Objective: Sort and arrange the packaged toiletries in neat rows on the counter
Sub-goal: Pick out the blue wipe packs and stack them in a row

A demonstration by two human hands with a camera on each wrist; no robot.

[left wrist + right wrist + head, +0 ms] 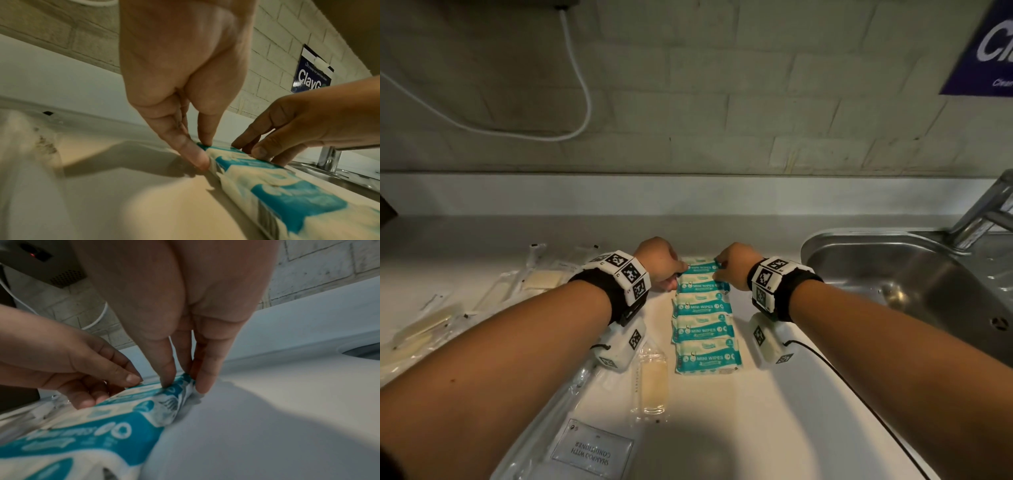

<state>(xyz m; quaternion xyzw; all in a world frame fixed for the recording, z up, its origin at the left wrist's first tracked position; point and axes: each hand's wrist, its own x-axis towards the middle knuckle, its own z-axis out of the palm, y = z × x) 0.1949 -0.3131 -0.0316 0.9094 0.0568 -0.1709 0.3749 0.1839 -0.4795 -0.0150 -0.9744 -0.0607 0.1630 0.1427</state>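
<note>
Several teal and white mini wipes packs [702, 329] lie in a column on the white counter [774, 411], overlapping front to back. Both hands are on the farthest wipes pack [700, 266]. My left hand [664, 269] pinches its left end between thumb and forefinger [202, 151]. At the other end, my right hand [732, 270] pinches the crumpled seal between fingers and thumb [185, 383]. That pack [219, 148] lies flat on the counter, its near edge against the pack behind it [123, 423].
A steel sink [893, 274] with a tap [983, 212] lies to the right. Clear sachets [541, 277] spread over the left of the counter. A small bottle pack [652, 380] and a shampoo with conditioner pack [592, 452] sit near the front.
</note>
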